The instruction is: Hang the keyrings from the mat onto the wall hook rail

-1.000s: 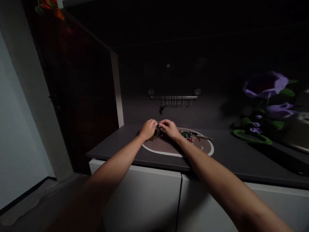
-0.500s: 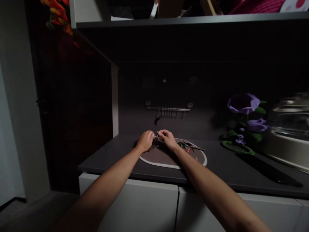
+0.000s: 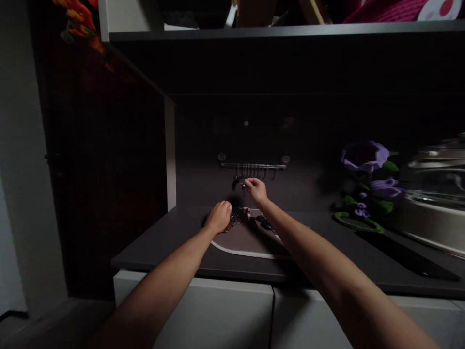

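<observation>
My right hand (image 3: 257,190) is raised just under a clear hook rail (image 3: 267,166) on the back wall. Its thumb and forefinger pinch a small shiny keyring (image 3: 243,185), with something thin hanging below. Lower down, my left hand (image 3: 220,216) rests at the left end of an oval brown mat (image 3: 250,255) with a white rim, fingers curled beside a heap of metal rings and keys (image 3: 236,220). What its fingers grip is hidden. A pinkish trinket (image 3: 247,212) and dark items (image 3: 265,222) lie farther right on the mat, partly behind my right arm.
Several hooks hang from the rail, a small dark object (image 3: 236,182) on the leftmost. On the right of the grey counter (image 3: 152,242) stand purple knitted flowers (image 3: 365,157), a long black object (image 3: 407,257) and a large pot (image 3: 436,218). A shelf (image 3: 254,33) juts out overhead.
My right hand has parted from the left and risen from the mat toward the rail with the keyring. My left hand stays at the mat's left end. The view has tilted up.
</observation>
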The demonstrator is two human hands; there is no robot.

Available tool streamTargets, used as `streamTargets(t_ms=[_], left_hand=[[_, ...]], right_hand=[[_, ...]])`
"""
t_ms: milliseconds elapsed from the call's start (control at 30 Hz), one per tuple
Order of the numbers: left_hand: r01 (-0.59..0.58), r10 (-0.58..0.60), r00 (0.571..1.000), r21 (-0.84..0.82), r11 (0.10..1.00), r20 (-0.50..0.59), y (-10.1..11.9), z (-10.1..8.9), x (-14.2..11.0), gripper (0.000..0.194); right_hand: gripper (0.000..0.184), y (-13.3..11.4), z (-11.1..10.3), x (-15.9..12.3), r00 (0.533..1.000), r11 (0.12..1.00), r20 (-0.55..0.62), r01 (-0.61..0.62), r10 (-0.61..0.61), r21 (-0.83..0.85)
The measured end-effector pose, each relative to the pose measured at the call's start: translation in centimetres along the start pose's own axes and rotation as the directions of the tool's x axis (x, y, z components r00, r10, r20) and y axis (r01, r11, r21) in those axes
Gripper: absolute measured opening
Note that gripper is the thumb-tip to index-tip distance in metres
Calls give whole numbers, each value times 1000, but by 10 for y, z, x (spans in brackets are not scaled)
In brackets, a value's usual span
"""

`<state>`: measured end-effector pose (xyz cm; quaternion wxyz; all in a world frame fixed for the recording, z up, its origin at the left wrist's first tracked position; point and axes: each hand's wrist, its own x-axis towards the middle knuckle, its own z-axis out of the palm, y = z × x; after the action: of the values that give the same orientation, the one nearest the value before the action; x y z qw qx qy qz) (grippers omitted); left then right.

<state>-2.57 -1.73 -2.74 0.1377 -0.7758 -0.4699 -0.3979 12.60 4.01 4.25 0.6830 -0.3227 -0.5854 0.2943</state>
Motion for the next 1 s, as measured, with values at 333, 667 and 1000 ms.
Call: streamTargets(t_ms=[333,667,1000], left_hand=[[27,-27,1000,-21,999,-2,0,3,2,26],[38,-38,999,-46,998,-13,0,3,2,25],[49,-51,998,-51,997,-22,-4,6,4,26]], right_hand=[[21,18,14,50,955,983,-296,-57,3,-175],[15,11,29,59,906,975,-403,-192,132,-112],[14,23,38,66,871,955,-457,-268,181,-131]])
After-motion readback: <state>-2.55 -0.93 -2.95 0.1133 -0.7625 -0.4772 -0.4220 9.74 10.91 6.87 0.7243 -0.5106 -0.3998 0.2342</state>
